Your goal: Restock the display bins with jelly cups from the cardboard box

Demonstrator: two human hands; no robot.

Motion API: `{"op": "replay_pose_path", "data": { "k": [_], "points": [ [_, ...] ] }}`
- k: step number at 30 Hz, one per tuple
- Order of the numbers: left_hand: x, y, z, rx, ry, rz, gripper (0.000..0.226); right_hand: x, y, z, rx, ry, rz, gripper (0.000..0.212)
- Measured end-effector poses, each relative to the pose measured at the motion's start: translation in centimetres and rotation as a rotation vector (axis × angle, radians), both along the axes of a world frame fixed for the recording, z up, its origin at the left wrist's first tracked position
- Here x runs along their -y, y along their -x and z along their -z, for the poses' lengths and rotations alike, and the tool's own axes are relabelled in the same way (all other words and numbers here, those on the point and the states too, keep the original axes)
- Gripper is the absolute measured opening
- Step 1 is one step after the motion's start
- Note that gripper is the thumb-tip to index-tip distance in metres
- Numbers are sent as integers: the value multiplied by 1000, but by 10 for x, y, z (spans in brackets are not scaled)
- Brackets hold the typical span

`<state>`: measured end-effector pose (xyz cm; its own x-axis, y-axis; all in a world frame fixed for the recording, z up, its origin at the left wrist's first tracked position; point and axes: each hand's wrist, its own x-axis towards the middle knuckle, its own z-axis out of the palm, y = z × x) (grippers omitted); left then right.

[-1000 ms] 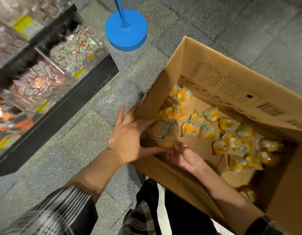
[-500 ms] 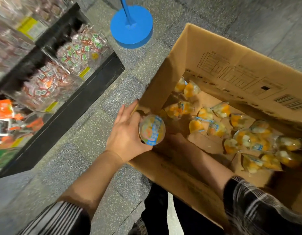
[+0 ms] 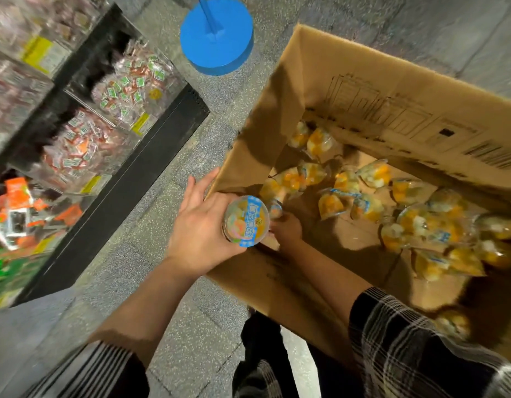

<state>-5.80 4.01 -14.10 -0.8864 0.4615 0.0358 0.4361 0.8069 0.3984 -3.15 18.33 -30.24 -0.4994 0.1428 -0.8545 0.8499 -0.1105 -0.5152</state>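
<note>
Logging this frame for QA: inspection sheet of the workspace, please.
Surface: grey speckled floor.
Job's things: open box on the floor, loose jelly cups across its bottom; one cup held at the box's near corner; bins at left, stocked with wrapped sweets.
Clutter: nothing seen.
Grippers: left hand grips the cup; right hand is low inside the box, its fingers hidden behind the cup.
Cables: nothing seen.
Surroundings: blue stand base beyond the box.

left hand (image 3: pixel 201 225): forearm bare, grip curled round a jelly cup (image 3: pixel 246 219) | right hand (image 3: pixel 285 229): reaching low, fingers hidden, grip unclear
</note>
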Motion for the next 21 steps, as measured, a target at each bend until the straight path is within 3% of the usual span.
{"op": "replay_pose_path", "data": {
  "k": [3, 7, 9, 11, 13, 16, 18, 21],
  "points": [
    [0, 0, -4, -35, 120, -20, 65, -24, -22, -11, -94, -180, -73, 62],
    [-2, -1, -12, 21, 194, -31, 63, -60, -34, -78, -258, -232, -71, 63],
    [-12, 0, -29, 11, 289, 28, 72, -76, -42, -108, -366, -358, -80, 70],
    [-23, -7, -43, 78, 421, 108, 87, -86, -52, -149, -438, -313, -39, 67],
    [-34, -18, -54, 247, 187, 38, 97, -90, -64, -191, -502, -315, 22, 67],
    [-57, -42, -83, 410, -309, -23, 77, -99, -93, -244, -616, -365, 148, 64],
    [-80, -56, -110, 467, -515, 30, 67, -108, -118, -279, -678, -466, 212, 64],
    [-116, -75, -144, 497, -716, 120, 71, -129, -162, -325, -714, -655, 336, 65]
  ]
}}
